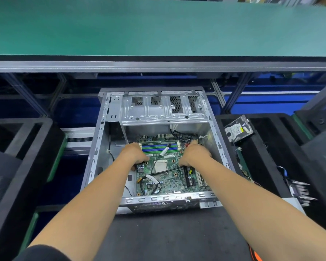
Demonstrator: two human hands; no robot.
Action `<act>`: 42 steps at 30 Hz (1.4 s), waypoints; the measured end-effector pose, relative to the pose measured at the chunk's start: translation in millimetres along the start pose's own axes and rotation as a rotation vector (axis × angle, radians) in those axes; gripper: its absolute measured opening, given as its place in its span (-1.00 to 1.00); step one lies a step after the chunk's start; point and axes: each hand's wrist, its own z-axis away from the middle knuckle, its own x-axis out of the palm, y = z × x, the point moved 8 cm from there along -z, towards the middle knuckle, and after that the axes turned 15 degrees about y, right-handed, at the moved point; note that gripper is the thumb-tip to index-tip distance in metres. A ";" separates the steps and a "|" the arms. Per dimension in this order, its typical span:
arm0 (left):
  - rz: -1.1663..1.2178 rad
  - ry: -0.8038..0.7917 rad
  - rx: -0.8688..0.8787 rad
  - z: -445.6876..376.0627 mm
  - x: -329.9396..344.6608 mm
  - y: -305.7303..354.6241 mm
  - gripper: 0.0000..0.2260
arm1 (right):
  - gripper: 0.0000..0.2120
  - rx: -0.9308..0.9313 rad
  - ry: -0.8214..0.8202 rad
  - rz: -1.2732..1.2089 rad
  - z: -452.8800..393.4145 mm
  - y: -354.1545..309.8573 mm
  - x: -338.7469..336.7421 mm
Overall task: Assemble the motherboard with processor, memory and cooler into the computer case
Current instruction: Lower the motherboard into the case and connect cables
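Observation:
An open silver computer case lies on a black mat in front of me. Inside it sits a green motherboard with blue and green memory slots at its far end and a bare processor socket in the middle. Black cables cross the board. My left hand grips the board's left edge with curled fingers. My right hand grips the board's right side, near the red connectors. No cooler shows on the board.
A hard drive rests on a black foam tray to the right, with loose cables and a connector beside it. Another black foam tray stands to the left. A green bench top overhangs the far side.

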 end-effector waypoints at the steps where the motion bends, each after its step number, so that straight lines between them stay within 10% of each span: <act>1: 0.000 -0.001 0.001 -0.7 0.5 -0.2 -0.65 | -0.17 0.005 -0.013 -0.006 0.6 0.7 -0.1; 34: -0.009 0.029 0.010 -3.3 -3.1 0.5 -0.64 | 0.02 0.071 0.014 -0.032 10.9 8.7 -15.6; 42: 0.098 0.058 0.029 -3.6 -6.4 6.6 -0.23 | 0.05 0.054 -0.040 0.004 15.4 7.6 -12.5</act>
